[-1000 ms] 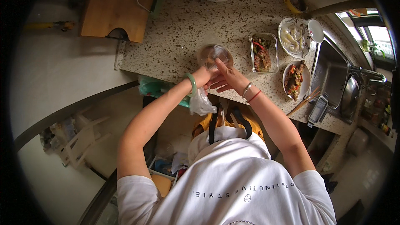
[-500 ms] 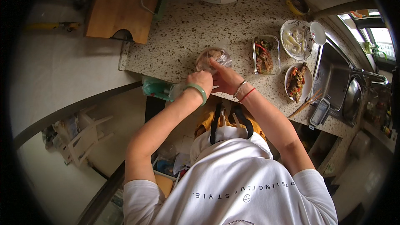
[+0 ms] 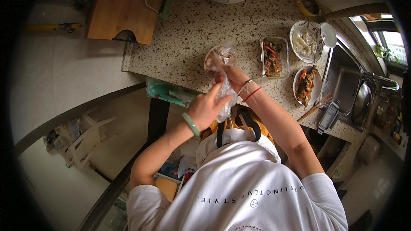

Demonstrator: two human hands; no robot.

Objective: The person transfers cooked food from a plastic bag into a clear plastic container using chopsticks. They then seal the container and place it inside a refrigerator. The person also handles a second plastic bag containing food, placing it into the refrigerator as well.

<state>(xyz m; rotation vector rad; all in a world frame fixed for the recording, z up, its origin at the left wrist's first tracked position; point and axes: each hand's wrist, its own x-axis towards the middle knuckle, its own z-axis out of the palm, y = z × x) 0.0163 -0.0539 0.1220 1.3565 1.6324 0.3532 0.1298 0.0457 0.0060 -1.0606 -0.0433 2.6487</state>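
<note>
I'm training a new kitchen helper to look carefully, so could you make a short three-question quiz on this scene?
1. True or false: a smooth, pale-green round bangle circles the wrist of the left hand.

2. Multiple choice: what does the right hand grip?
A. a brown paper bag
B. a clear, crinkled plastic bag
C. a blue cloth sack

3. Fill in the blank: the white oval plate of cooked food sits to the ____ of the rectangular clear-glass container in the picture.

Key:
1. True
2. B
3. right
</note>
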